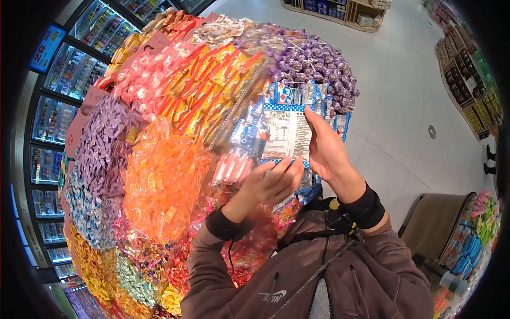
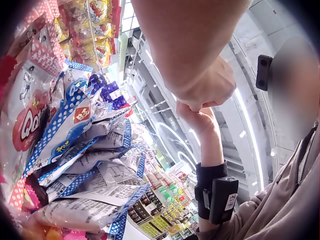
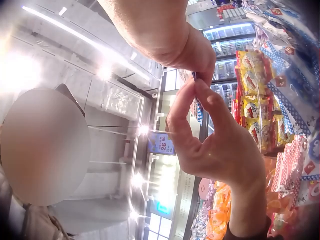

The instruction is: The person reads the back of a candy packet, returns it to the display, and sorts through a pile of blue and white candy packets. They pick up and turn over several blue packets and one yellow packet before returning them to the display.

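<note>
With the left hand (image 1: 271, 183) pinching the packet (image 1: 286, 134) at its bottom edge and the right hand (image 1: 325, 151) gripping its side, it should read best kept taut and flat.

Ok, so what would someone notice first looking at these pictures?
The huge round candy display fills the left and middle of the head view, banded in orange, yellow, pink and purple. In front of it, the left hand and right hand hold up a blue-and-white packet with its printed label facing the camera.
</note>
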The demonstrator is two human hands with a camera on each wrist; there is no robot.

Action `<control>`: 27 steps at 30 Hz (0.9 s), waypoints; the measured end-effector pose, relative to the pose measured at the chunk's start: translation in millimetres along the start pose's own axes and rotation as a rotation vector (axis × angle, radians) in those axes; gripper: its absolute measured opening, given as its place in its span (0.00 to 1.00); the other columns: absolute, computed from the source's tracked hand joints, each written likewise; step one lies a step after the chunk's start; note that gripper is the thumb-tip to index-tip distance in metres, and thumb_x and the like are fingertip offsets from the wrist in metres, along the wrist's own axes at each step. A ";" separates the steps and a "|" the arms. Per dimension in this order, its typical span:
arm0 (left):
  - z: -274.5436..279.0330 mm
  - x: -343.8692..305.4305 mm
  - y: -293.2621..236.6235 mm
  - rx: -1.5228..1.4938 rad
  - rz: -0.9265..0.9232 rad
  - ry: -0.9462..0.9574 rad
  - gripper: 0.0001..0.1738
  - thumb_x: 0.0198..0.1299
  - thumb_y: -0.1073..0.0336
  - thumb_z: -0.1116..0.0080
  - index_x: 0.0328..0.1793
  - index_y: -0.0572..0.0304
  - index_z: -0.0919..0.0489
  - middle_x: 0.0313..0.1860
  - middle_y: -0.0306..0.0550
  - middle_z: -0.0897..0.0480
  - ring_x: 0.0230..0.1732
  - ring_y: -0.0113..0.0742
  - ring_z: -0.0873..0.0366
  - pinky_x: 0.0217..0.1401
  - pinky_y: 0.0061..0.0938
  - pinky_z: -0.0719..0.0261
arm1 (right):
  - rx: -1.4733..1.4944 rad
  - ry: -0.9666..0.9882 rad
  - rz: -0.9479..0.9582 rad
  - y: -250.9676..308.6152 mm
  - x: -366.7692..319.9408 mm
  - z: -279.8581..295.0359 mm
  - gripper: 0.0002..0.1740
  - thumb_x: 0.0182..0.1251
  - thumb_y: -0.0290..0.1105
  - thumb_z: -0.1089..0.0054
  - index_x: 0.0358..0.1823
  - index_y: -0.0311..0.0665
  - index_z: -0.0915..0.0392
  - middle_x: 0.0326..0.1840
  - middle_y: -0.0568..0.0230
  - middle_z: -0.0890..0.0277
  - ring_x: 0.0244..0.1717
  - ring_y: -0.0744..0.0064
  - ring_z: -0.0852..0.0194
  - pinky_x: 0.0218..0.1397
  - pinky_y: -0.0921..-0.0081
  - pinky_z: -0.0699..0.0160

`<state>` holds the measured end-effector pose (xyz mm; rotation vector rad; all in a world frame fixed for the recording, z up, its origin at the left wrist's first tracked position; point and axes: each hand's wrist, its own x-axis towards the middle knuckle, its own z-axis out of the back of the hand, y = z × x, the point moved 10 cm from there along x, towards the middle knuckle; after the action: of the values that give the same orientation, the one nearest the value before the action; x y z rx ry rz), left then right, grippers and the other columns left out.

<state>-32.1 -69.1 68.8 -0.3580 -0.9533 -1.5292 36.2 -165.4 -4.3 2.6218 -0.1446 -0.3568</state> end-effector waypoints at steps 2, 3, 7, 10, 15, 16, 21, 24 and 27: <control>-0.8 0.7 1.0 0.027 0.019 0.025 0.05 0.51 0.67 0.42 0.33 0.43 0.20 0.39 0.26 0.20 0.43 0.23 0.24 0.51 0.25 0.39 | 0.011 0.022 -0.006 -0.7 0.5 -3.0 0.27 0.73 0.43 0.74 0.57 0.24 0.38 0.52 0.42 0.30 0.51 0.47 0.27 0.54 0.57 0.26; -0.2 0.4 0.3 0.015 0.010 0.013 0.04 0.51 0.68 0.43 0.33 0.46 0.21 0.41 0.30 0.20 0.43 0.25 0.25 0.48 0.24 0.36 | 0.022 0.036 -0.011 -1.3 0.7 -4.5 0.28 0.73 0.43 0.75 0.57 0.24 0.39 0.52 0.42 0.30 0.51 0.47 0.27 0.54 0.57 0.26; -0.3 -0.4 -0.1 0.021 0.011 0.008 0.04 0.52 0.67 0.44 0.33 0.46 0.21 0.41 0.30 0.20 0.43 0.25 0.24 0.49 0.24 0.36 | 0.031 0.047 -0.021 -4.6 3.5 -0.9 0.29 0.73 0.44 0.76 0.58 0.24 0.40 0.52 0.42 0.30 0.52 0.45 0.28 0.55 0.56 0.27; -1.1 -0.6 0.5 0.032 0.019 0.020 0.05 0.52 0.67 0.44 0.33 0.43 0.20 0.39 0.26 0.19 0.43 0.23 0.24 0.53 0.26 0.39 | 0.031 0.029 -0.017 -6.7 6.2 5.3 0.29 0.73 0.44 0.76 0.58 0.24 0.40 0.53 0.42 0.30 0.52 0.46 0.28 0.56 0.56 0.27; -1.0 -1.8 0.3 0.033 0.012 0.022 0.05 0.53 0.67 0.45 0.34 0.43 0.20 0.39 0.27 0.19 0.43 0.23 0.24 0.53 0.26 0.39 | 0.017 0.009 0.005 -5.3 6.0 5.8 0.28 0.73 0.43 0.76 0.58 0.24 0.40 0.53 0.43 0.30 0.52 0.48 0.28 0.56 0.56 0.27; -0.7 -1.6 0.4 0.033 0.010 0.023 0.05 0.53 0.67 0.45 0.34 0.43 0.20 0.39 0.27 0.19 0.43 0.23 0.24 0.53 0.26 0.40 | 0.014 0.005 0.009 -5.2 6.1 6.2 0.28 0.73 0.43 0.75 0.57 0.24 0.39 0.53 0.43 0.30 0.52 0.48 0.28 0.56 0.56 0.27; 1.0 -1.4 -0.1 0.016 -0.001 0.007 0.04 0.53 0.67 0.45 0.35 0.47 0.21 0.41 0.31 0.19 0.43 0.26 0.24 0.49 0.24 0.36 | 0.018 0.015 -0.011 -4.5 2.6 0.8 0.27 0.73 0.43 0.74 0.57 0.24 0.38 0.53 0.44 0.30 0.52 0.49 0.28 0.55 0.57 0.27; 2.8 -1.7 -0.8 -0.011 -0.020 -0.023 0.04 0.53 0.68 0.45 0.36 0.54 0.23 0.44 0.39 0.20 0.44 0.31 0.24 0.40 0.21 0.30 | 0.020 0.030 -0.011 -1.6 -1.3 -5.9 0.25 0.73 0.41 0.71 0.55 0.24 0.37 0.51 0.45 0.29 0.50 0.53 0.26 0.54 0.60 0.26; 2.7 -1.8 -0.9 -0.014 -0.019 -0.023 0.04 0.53 0.68 0.45 0.36 0.54 0.23 0.44 0.39 0.20 0.43 0.32 0.24 0.40 0.21 0.30 | 0.052 0.027 -0.001 -0.3 -2.2 -6.5 0.23 0.72 0.40 0.66 0.52 0.24 0.35 0.48 0.48 0.27 0.47 0.57 0.24 0.52 0.63 0.24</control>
<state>-33.4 -65.9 68.8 -0.3778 -0.9669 -1.5521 35.9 -161.8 1.6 2.6767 -0.1460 -0.3216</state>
